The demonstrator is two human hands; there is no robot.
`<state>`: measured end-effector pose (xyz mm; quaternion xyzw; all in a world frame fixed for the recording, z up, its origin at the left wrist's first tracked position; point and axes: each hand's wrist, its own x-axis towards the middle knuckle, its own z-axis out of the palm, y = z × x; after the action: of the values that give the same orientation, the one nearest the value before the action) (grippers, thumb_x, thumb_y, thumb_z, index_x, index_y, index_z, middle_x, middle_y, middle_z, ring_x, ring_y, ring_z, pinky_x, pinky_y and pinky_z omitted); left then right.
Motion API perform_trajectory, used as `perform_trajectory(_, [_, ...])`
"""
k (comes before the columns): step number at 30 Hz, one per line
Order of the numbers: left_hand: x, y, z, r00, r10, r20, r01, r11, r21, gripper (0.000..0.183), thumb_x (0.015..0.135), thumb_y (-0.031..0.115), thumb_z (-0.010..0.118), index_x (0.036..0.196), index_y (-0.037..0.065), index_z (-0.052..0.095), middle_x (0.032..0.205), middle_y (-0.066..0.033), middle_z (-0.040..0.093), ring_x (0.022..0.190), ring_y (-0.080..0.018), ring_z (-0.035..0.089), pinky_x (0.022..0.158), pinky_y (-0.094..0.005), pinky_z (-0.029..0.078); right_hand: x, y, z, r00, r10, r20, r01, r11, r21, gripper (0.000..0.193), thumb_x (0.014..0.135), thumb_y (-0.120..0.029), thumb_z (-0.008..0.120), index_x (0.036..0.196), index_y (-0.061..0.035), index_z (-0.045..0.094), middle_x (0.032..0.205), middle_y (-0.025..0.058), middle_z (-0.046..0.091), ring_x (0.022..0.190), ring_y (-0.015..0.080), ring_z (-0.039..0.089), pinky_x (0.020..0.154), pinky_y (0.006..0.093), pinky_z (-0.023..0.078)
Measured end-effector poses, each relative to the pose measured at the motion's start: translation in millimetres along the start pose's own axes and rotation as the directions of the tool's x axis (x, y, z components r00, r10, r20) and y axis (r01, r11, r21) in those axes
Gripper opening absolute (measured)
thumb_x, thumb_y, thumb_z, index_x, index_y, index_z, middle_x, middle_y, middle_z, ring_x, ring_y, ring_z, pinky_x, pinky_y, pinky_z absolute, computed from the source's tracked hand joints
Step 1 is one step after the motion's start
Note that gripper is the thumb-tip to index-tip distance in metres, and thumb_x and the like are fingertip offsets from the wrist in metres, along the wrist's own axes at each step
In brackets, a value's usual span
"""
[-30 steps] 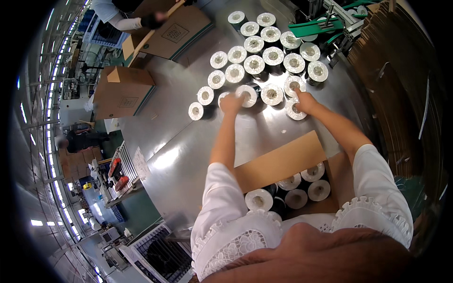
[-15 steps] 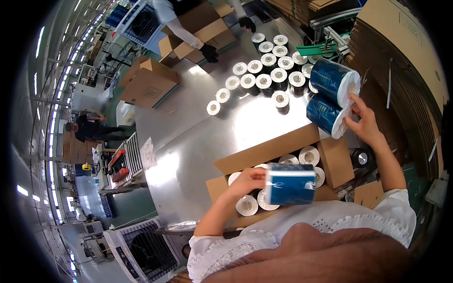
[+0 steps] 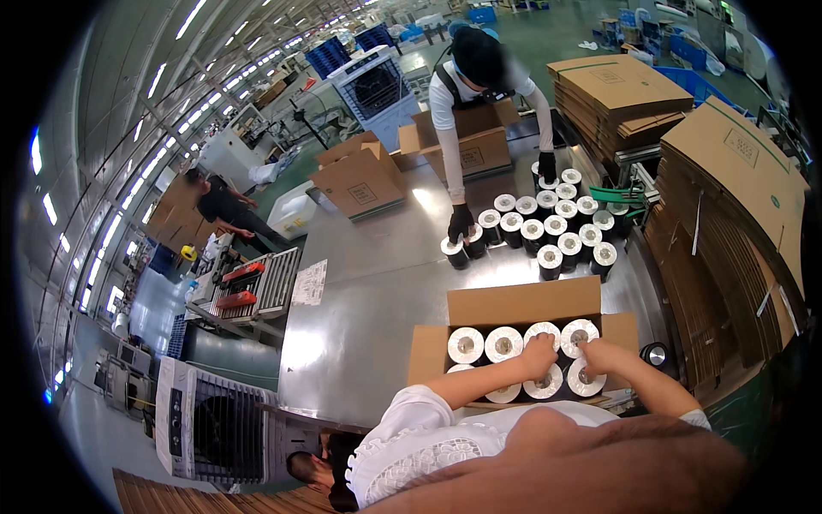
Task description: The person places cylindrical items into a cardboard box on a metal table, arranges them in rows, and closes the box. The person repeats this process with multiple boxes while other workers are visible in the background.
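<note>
Below me an open cardboard box [image 3: 524,295] holds blue-wrapped rolls standing on end in two rows, their white round ends up. My left hand [image 3: 539,356] reaches over the near row with bent fingers at the rim of a roll [image 3: 541,332] near the box's middle. At the right end my right hand [image 3: 602,355] has its fingers closed at the white ends of two rolls, a far one [image 3: 582,330] and a near one [image 3: 589,385]. My left forearm hides part of the near row.
Several more rolls [image 3: 555,224] stand on the metal table [image 3: 368,295]. Across it a co-worker's black-gloved hands [image 3: 461,221] touch rolls. Open cartons [image 3: 360,180] stand at the far edge. Flat cardboard stacks [image 3: 728,163] flank the right side; a paper sheet [image 3: 309,283] lies at the left.
Both hands have brought their blue-wrapped rolls down into the box, the right one moving in from the upper right. My view has tilted up. The co-worker now reaches among the table rolls.
</note>
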<state>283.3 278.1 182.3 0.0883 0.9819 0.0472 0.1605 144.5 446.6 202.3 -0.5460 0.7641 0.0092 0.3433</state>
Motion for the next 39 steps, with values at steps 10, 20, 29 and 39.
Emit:
perform_trajectory(10, [-196.9, -71.1, -32.2, 0.546, -0.813, -0.203, 0.727, 0.580, -0.367, 0.079, 0.066, 0.029, 0.081, 0.134, 0.008, 0.047, 0.136, -0.0208, 0.045, 0.124, -0.0350, 0.046, 0.102, -0.0432, 0.040, -38.0, 34.7, 15.7, 0.446, 0.362, -0.819, -0.311, 0.920, 0.238, 0.063, 0.070, -0.036, 0.076, 0.118, 0.0012, 0.058, 0.095, 0.0217, 0.066, 0.090, 0.0385, 0.064, 0.082, 0.0449, 0.051])
perform_trajectory(20, [-217.9, -31.8, 23.8, 0.704, -0.708, -0.057, 0.368, 0.432, -0.824, 0.044, 0.078, 0.039, 0.065, 0.114, 0.013, 0.066, 0.101, -0.0164, 0.068, 0.088, -0.0342, 0.065, 0.079, -0.0424, 0.051, 27.4, 24.5, 6.3, 0.948, 0.207, -0.240, 0.117, 0.477, 0.871, 0.035, 0.091, -0.037, 0.061, 0.097, -0.0029, 0.064, 0.087, 0.0065, 0.066, 0.073, 0.0133, 0.061, 0.060, 0.0276, 0.051])
perform_trajectory(29, [-111.3, -78.8, 53.4, 0.512, -0.514, -0.688, 0.209, 0.852, -0.480, 0.037, 0.081, 0.009, 0.058, 0.116, 0.000, 0.056, 0.124, -0.0238, 0.052, 0.117, -0.0398, 0.049, 0.102, -0.0466, 0.039, 49.6, 19.0, 40.0, 0.592, 0.283, -0.755, 0.258, 0.821, 0.510, 0.053, 0.083, -0.029, 0.070, 0.123, -0.0012, 0.049, 0.104, 0.0145, 0.063, 0.089, 0.0278, 0.063, 0.079, 0.0361, 0.052])
perform_trajectory(39, [-6.8, -92.6, -40.3, 0.644, -0.590, -0.486, 0.359, 0.795, -0.490, 0.028, 0.081, 0.026, 0.063, 0.098, 0.003, 0.062, 0.101, -0.0198, 0.062, 0.100, -0.0363, 0.057, 0.085, -0.0464, 0.045, 37.5, 23.2, 122.6, 0.761, 0.560, -0.328, 0.205, 0.272, 0.940, 0.071, 0.082, -0.028, 0.072, 0.138, -0.0022, 0.036, 0.123, 0.0144, 0.056, 0.109, 0.0250, 0.057, 0.092, 0.0350, 0.046])
